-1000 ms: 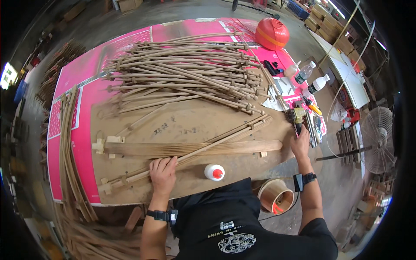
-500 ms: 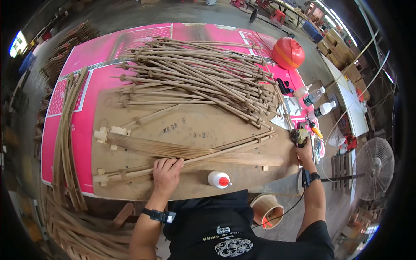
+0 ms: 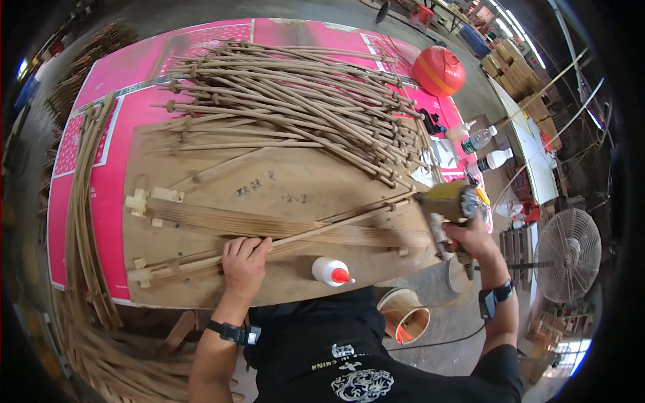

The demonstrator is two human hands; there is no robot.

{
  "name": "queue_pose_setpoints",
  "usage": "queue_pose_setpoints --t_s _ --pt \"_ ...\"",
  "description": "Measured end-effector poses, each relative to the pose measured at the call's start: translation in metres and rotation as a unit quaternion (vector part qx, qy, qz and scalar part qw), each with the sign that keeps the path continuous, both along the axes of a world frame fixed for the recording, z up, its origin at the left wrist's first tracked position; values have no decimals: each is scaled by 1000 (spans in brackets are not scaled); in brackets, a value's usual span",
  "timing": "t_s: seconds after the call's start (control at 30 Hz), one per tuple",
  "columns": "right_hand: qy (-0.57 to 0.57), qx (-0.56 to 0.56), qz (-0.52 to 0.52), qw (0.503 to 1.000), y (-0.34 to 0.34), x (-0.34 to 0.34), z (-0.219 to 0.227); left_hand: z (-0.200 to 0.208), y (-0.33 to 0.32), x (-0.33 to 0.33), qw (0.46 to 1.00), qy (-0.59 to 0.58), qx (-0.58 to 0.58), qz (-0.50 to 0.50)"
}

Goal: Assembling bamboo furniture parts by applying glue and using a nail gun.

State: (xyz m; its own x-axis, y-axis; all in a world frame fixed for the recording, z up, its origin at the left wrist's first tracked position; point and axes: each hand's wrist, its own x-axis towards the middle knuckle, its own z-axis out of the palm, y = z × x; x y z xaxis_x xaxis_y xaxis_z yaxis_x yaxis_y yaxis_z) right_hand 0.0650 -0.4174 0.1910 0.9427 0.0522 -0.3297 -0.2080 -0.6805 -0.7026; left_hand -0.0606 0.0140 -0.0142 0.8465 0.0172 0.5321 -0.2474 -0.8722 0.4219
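Observation:
My left hand [image 3: 243, 267] rests near the front of the bench with its fingers bent over a thin wooden rod [image 3: 316, 232]. This rod slants up to the right, and its left end sits by a small pale wooden block [image 3: 140, 274]. In my right hand [image 3: 474, 236] is a yellow nail gun [image 3: 449, 201], raised near the bench's right edge and slightly blurred. Behind the rod lies a long bundle of flat wooden strips [image 3: 269, 220], its left end between pale blocks [image 3: 156, 200]. A white glue bottle [image 3: 329, 271] with a red cap lies to the right of my left hand.
A large pile of knobbed wooden rods [image 3: 289, 101] covers the back of the bench. More strips [image 3: 87, 201] hang over its left side. At the right are a red ball-shaped object [image 3: 438, 71], plastic bottles [image 3: 479, 139] and a fan [image 3: 570, 255]. A bucket [image 3: 403, 316] stands below the front edge.
My right hand has lifted the nail gun from the bench's right side and brought it nearer. The left hand keeps its place on the rod. The whole view has shifted slightly.

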Motion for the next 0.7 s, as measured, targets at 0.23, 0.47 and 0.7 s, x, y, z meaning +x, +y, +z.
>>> queue_pose_setpoints --t_s 0.23,0.47,0.7 --pt "75 -14 202 976 100 6 -28 -4 1 0 1000 -10 -19 5" --pt "141 -39 244 959 137 11 -31 -1 2 -1 999 -18 -26 -2" --pt "93 -30 271 958 129 14 -50 1 1 0 1000 -15 -25 -5"
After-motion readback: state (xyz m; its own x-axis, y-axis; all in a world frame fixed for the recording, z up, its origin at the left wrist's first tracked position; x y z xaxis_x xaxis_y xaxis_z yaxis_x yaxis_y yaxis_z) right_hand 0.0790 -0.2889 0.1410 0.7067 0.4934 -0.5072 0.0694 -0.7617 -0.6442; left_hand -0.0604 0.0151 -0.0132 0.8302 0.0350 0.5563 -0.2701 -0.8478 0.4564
